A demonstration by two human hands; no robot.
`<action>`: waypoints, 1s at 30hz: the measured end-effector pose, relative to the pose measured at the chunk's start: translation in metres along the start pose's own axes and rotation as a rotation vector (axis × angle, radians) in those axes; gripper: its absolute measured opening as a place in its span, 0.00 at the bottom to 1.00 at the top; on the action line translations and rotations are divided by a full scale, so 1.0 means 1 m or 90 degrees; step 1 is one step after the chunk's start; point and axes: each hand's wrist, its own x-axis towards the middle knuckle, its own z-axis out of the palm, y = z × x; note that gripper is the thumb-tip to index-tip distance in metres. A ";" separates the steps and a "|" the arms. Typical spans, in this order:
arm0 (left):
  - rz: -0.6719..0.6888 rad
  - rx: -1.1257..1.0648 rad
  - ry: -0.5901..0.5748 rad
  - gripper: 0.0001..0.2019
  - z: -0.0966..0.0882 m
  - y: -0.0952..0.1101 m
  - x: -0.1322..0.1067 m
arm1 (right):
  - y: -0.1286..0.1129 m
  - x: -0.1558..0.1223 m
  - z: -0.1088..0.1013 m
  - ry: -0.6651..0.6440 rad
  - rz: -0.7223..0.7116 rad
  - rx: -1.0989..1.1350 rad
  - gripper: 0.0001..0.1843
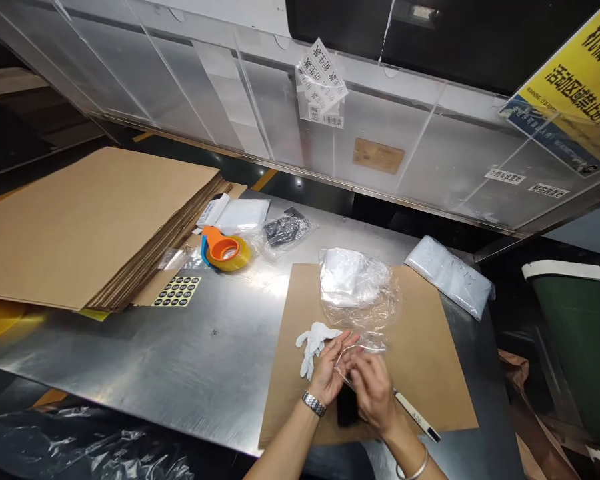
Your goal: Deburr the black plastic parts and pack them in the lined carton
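Clear plastic piece [375, 343] handled over cardboard sheet [430, 373]

The piece, edged by a thin pale line, is pinched in the fingertips of the right hand [374, 388]. The left hand [331, 369] is held palm up, fingers extended; whether anything is gripped there cannot be told. White gloves [311, 347] are laid beside it; a marker pen [415, 415] is placed near the right wrist.

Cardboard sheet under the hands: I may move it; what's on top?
At least one white glove, clear plastic, a marker and part of a dark object; the right hand covers some of it.
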 end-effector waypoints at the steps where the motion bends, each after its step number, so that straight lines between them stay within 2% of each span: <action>1: -0.006 -0.006 -0.003 0.15 -0.004 0.002 -0.006 | 0.004 -0.003 -0.005 0.034 0.049 0.021 0.16; 3: -0.012 -0.019 -0.006 0.15 -0.010 0.004 -0.017 | 0.013 -0.006 -0.014 0.078 0.155 0.077 0.22; 4: -0.013 -0.025 -0.004 0.15 -0.013 0.005 -0.021 | 0.017 -0.007 -0.018 0.070 0.199 0.113 0.24; 8: -0.008 -0.043 0.011 0.16 -0.021 0.004 -0.032 | 0.019 -0.015 -0.020 -0.068 0.281 0.255 0.20; 10: -0.007 -0.046 0.018 0.16 -0.024 0.002 -0.035 | 0.017 -0.019 -0.018 -0.094 0.301 0.300 0.20; 15: -0.017 -0.032 0.027 0.14 -0.029 0.000 -0.041 | 0.013 -0.023 -0.015 -0.101 0.312 0.363 0.27; 18: -0.015 -0.008 0.037 0.13 -0.031 0.001 -0.044 | 0.012 -0.022 -0.016 -0.152 0.305 0.393 0.20; 22: 0.009 0.056 0.050 0.11 -0.032 0.002 -0.045 | 0.011 -0.023 -0.016 -0.178 0.300 0.394 0.20; 25: 0.066 0.136 0.083 0.11 -0.035 0.002 -0.045 | 0.009 -0.023 -0.016 -0.178 0.287 0.365 0.19; 28: 0.163 0.248 0.124 0.11 -0.035 0.001 -0.051 | 0.001 -0.023 -0.019 -0.158 0.262 0.305 0.17; 30: 0.213 0.338 0.116 0.11 -0.032 -0.002 -0.057 | -0.007 -0.022 -0.021 -0.149 0.235 0.251 0.15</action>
